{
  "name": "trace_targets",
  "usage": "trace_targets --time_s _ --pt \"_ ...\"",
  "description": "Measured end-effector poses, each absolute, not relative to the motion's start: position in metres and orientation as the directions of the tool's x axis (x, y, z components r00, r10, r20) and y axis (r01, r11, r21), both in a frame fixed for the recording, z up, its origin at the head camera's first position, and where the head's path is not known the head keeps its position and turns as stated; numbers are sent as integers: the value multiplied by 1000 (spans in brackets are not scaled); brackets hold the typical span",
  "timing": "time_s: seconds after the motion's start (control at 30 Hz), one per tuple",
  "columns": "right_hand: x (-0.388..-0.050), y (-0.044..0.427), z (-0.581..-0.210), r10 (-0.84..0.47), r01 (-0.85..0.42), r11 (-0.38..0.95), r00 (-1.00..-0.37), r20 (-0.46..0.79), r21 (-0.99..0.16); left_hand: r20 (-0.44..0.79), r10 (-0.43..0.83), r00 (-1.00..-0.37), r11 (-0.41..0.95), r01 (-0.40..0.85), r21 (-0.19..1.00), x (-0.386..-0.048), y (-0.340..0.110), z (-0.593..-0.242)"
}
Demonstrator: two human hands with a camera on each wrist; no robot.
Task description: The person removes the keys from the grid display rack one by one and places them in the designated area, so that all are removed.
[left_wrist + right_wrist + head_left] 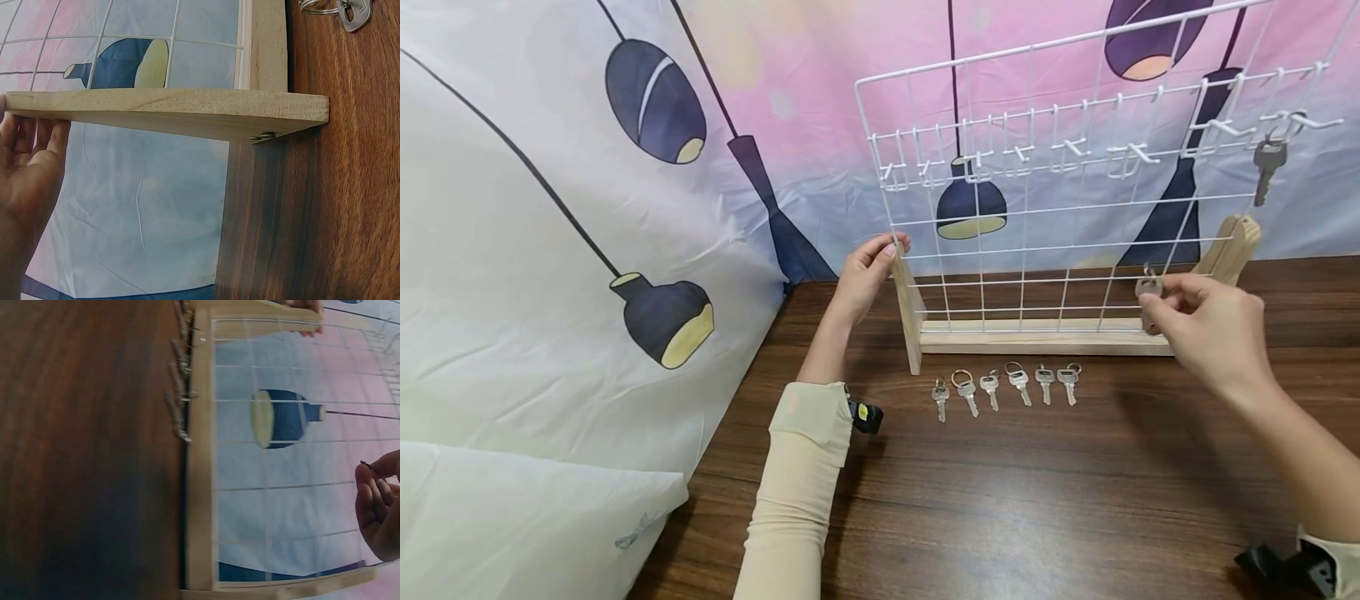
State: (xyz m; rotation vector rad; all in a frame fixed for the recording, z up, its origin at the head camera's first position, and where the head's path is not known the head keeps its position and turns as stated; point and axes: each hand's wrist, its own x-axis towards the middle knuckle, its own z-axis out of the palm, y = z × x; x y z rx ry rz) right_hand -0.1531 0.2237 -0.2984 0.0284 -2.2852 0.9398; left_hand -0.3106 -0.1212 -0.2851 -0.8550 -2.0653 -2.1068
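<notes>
A white wire grid rack stands on a wooden base. My left hand grips the top of its left wooden side post; in the left wrist view, fingers of that hand lie against the post. My right hand pinches a silver key by its head, in front of the lower right of the grid. The right wrist view shows only a sliver of that key. Another key hangs by its ring from a hook at the right.
Several silver keys with rings lie in a row on the brown table before the base. White hooks line the upper grid. The right wooden post stands beside my right hand. A patterned cloth hangs behind.
</notes>
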Motion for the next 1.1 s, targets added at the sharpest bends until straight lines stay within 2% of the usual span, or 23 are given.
trace_targets --time_s 0.23,0.5,0.6,0.77,1.1 --pt "-160 226 -324 126 -185 690 -921 368 -700 433 330 -839 -116 419 901 -312 -121 -287" --pt "-173 227 -350 -31 -125 540 -991 128 -832 428 330 -841 -117 413 903 -312 -121 -287" --pt "-178 227 -357 -77 -37 491 -997 -1 -871 428 330 -841 -123 411 903 -312 -121 -287" --pt "-184 228 -367 -142 83 484 -975 -172 -871 428 327 -843 -127 409 904 -311 -121 -286" --pt "-187 227 -380 -175 171 442 -946 -272 -880 426 333 -841 -129 407 904 -312 -121 -287"
